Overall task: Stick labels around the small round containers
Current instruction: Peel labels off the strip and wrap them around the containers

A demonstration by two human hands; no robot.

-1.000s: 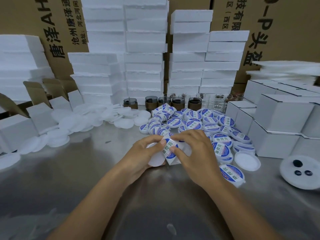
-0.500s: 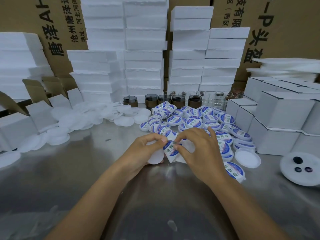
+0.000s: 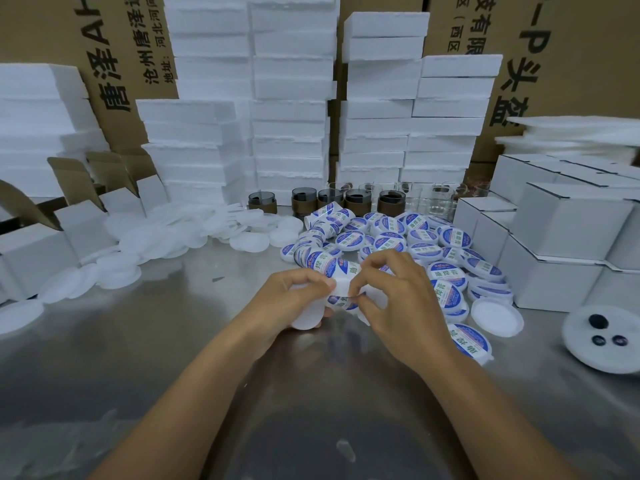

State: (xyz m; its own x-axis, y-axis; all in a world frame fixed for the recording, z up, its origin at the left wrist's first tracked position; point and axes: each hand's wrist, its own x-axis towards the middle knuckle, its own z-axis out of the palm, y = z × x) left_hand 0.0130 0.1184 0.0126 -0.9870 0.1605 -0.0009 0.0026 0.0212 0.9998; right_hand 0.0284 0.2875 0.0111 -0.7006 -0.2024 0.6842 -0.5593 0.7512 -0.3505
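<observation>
1. Since a second ago, has turned the label [image 3: 341, 302] from nearly upright to lying across between the hands, and has arched the right fingers higher.
2. Grips the small round container [image 3: 306, 318], plain white, in the left hand [image 3: 287, 299], with fingers curled over its top side and thumb pointing toward the label. Holds it at centre of view, low over the steel table [image 3: 173, 358]; cannot tell if touching the table.
3. Pinches the label edge with thumb and forefinger of the right hand [image 3: 398, 299], tips pressed fully together. Leaves the other three fingers bent and raised, holding nothing.
4. Brings the label against the container's side; cannot tell how much already sticks.
5. Works just in front of a pile of labelled containers [image 3: 398, 237], blue and white, some hidden partly behind the right hand. Has one more labelled piece [image 3: 469, 341] beside the right wrist, and a plain white lid [image 3: 495, 315] near it.
6. Has white round discs [image 3: 166, 244] spread at far left, white cartons [image 3: 571, 237] stacked at right, and a row of dark jars [image 3: 356, 200] behind the pile.
7. Faces foam slab stacks [image 3: 294, 116] and brown printed boxes [image 3: 571, 46] at the back.
</observation>
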